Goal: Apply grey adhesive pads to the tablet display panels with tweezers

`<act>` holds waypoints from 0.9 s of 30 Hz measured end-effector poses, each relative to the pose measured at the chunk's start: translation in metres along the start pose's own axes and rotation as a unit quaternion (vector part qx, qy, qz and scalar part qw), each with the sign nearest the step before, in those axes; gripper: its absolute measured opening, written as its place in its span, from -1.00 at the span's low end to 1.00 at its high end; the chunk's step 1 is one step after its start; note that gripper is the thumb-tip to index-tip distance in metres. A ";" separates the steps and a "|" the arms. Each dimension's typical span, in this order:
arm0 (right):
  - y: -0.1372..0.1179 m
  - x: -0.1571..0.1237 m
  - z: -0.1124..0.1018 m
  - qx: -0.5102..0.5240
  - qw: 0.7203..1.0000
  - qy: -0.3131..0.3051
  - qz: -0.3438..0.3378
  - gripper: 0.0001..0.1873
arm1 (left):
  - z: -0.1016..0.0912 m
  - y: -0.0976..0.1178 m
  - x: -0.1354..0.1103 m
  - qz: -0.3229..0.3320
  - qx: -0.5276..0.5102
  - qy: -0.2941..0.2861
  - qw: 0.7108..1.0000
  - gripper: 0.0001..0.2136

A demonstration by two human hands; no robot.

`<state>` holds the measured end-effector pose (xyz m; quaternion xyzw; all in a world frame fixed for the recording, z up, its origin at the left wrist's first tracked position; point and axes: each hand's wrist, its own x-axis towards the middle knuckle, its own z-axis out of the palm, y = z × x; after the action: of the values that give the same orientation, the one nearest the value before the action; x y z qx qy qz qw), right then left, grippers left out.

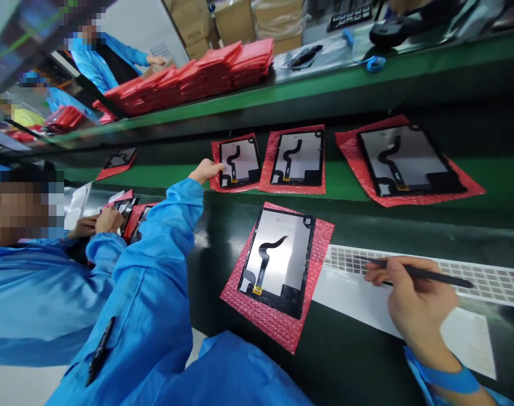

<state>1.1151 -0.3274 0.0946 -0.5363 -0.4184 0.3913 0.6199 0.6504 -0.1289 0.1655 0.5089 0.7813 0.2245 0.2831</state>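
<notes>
Two hands apart: right fingers (377,273) pinch a black pen (430,274) above a label sheet (493,282); left fingers (210,168) touch red bubble wrap (215,149).

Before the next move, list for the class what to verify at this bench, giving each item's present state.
Left hand touching the edge of the far display panel: ok.
Right hand gripping the black pen: ok.
Pen tip touching the label sheet: cannot tell.
Nearest panel lying within its red bubble bag: ok.
Co-worker's hands apart from the person's own: ok.
Panel surfaces free of scratches: cannot tell.
</notes>
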 end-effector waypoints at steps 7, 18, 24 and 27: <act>0.001 -0.003 0.002 0.011 1.000 -0.002 -0.022 -0.76 | -0.041 -0.004 -0.055 0.034 -0.120 0.105 0.987 -0.55; 0.011 -0.003 0.005 -0.004 0.999 0.006 -0.045 -0.46 | 0.072 -0.059 -0.238 0.074 -0.213 -0.146 0.963 -0.25; 0.006 -0.009 0.002 -0.008 1.000 -0.012 -0.021 -0.47 | 0.070 -0.044 -0.243 0.111 -0.121 -0.130 0.978 -0.21; 0.006 -0.011 0.002 -0.001 1.000 -0.026 -0.015 -0.50 | 0.059 -0.009 -0.208 0.165 0.040 -0.024 0.985 -0.36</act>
<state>1.1093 -0.3366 0.0878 -0.5199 -0.4428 0.3955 0.6142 0.7513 -0.3206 0.1607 0.6474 0.6878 0.2241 0.2400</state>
